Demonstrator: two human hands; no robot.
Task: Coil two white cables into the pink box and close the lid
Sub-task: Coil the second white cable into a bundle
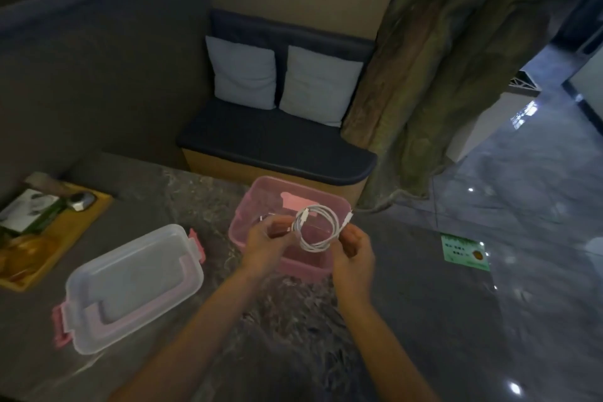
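Holding: I pinch the coiled cable (316,229) with both hands over the box (261,206).
Left hand (264,238): fingers closed on the coil at 9 o'clock.
Right hand (354,253): fingers closed on it at 3 o'clock.
Lid (130,284): off, at the box's 8 o'clock.

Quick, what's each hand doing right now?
Left hand: closed on the coiled white cable.
Right hand: closed on the same cable, opposite side.

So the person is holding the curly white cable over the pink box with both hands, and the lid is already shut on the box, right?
Not quite. The lid isn't on the pink box; the head view shows it lying on the table, off to the left. The rest is right: both hands, left hand and right hand, hold the coiled white cable over the open box.
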